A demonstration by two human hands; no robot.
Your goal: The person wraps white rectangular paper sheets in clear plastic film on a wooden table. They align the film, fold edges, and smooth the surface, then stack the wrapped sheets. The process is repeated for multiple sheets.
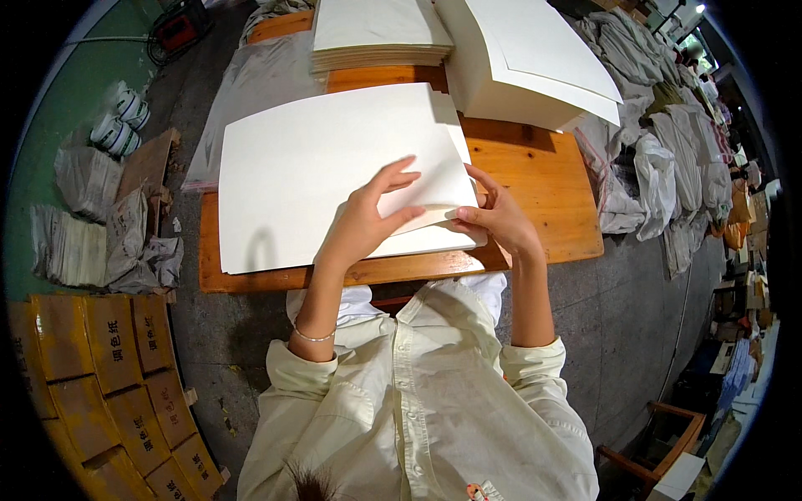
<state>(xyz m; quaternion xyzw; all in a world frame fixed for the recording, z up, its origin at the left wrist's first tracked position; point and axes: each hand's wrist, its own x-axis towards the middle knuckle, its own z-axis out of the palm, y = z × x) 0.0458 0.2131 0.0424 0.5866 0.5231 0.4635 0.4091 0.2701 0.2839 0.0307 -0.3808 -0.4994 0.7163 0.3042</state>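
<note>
A large cream sheet of paper [317, 167] lies on top of a low stack on the wooden table [551, 192]. My left hand [368, 213] rests flat on the sheet near its lower right corner, fingers spread. My right hand [493, 217] pinches the lifted corner of the top sheets at the stack's right edge, curling it up a little.
Two taller stacks of cream paper [376, 33] [535, 63] stand at the table's far side. Wrapped bundles [660, 167] line the floor on the right. Yellow-brown cartons [109, 367] are stacked at the lower left, with more bundles [83, 234] above them. A wooden chair [660, 442] stands at lower right.
</note>
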